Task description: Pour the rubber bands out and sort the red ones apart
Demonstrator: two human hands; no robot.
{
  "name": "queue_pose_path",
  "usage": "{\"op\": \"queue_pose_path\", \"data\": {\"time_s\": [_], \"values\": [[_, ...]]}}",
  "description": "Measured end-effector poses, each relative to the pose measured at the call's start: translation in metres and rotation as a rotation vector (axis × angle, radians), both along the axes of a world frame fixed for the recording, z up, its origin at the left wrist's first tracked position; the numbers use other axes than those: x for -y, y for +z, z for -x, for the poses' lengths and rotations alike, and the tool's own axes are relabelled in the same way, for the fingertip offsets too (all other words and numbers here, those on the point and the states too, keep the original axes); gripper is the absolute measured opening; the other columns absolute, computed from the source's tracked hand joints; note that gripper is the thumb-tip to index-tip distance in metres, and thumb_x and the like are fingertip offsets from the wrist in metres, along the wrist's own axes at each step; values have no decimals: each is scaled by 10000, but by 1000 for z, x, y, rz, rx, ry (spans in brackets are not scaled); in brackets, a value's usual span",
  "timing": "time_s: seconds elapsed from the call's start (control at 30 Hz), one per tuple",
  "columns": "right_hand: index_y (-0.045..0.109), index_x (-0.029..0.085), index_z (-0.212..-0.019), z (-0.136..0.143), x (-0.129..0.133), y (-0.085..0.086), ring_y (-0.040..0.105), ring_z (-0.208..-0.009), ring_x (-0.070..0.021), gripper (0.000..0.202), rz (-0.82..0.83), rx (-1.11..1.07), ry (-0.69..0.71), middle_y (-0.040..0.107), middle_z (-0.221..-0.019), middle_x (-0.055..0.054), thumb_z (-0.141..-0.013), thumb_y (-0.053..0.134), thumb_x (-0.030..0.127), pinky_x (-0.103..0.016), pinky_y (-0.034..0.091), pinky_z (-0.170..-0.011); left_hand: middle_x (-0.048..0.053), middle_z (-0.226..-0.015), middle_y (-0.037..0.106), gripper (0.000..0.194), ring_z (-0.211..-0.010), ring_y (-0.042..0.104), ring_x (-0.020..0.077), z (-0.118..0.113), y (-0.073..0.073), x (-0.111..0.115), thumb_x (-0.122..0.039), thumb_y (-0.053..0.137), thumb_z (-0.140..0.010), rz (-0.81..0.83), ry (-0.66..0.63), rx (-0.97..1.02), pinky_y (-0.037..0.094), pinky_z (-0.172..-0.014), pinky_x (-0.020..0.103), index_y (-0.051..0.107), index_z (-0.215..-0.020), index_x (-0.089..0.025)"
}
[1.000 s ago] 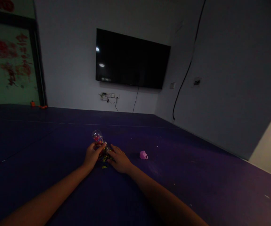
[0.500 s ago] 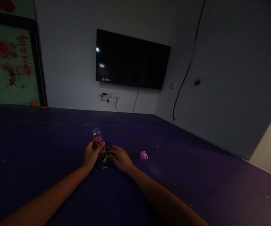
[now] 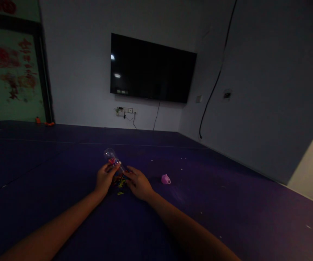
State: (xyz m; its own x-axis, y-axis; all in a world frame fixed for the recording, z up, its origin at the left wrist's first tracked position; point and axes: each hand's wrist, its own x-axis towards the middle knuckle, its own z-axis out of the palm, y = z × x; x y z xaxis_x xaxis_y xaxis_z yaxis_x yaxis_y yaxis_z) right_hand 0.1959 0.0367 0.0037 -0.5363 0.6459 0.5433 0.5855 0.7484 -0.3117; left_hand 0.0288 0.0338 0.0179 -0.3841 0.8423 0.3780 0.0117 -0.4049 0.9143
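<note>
Plastic bottle (image 3: 108, 153), clear and glossy, is gripped in my left hand (image 3: 104, 179), thumb laid over the top and fingers curled about its side. It sits tilted, the rounded bulb pointing away beyond those fingertips, the other end slanting down toward my right hand (image 3: 140, 185). Through its wall, right by my left thumb, shows a clump of red and pink bits (the light is dim, so their exact shape escapes me). My right fingers are bent at the bottle's lower end; whether they pinch anything, I cannot tell. Beneath and between my hands lie loose coloured pieces (image 3: 121, 181), the yellow-green ones brightest. Well to the right of my right fingers, a pink cap (image 3: 165, 179) with a ring loop rests on the purple floor (image 3: 71, 163).
</note>
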Motion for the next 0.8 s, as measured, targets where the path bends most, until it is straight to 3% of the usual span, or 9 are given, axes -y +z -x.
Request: {"op": "queue_pose_path", "data": {"time_s": [0.2,0.33,0.47,0.63,0.8], "values": [[201,276,-1458,1,0,-3,264,-1354,-300,697,39,163,-31,87,-1542,-117,-860,556,328,-470,346,-1024,62,-760,723,432,-712,668,230,-2,1,0,-528,743,-559,104,-134,99,494,-648,302,679,-761,-153],[118,255,-1472,3,0,-4,225,-1366,-316,784,57,182,-46,-23,-1544,-137,-848,575,379,-474,331,-1029,58,-729,719,420,-696,672,230,-4,1,3,-484,770,-530,107,-226,55,500,-645,305,675,-767,-150],[103,236,-1472,6,-1,-6,203,-1374,-313,798,47,164,-57,-34,-1541,-152,-845,576,378,-474,317,-1038,60,-744,723,362,-722,676,240,-6,2,8,-430,752,-565,99,-299,-13,507,-665,315,683,-791,-155],[232,208,-1441,5,-3,-8,269,-1352,-305,734,47,140,-54,66,-1536,-162,-822,607,333,-457,315,-1045,68,-793,729,354,-776,677,256,-9,5,13,-406,758,-562,87,-358,-51,512,-694,324,680,-805,-161],[267,253,-1428,3,-4,-7,297,-1340,-297,694,63,149,-63,151,-1525,-139,-826,605,328,-459,344,-1023,68,-780,725,418,-761,677,258,-8,2,8,-467,757,-547,96,-269,5,511,-664,320,672,-811,-155]]}}
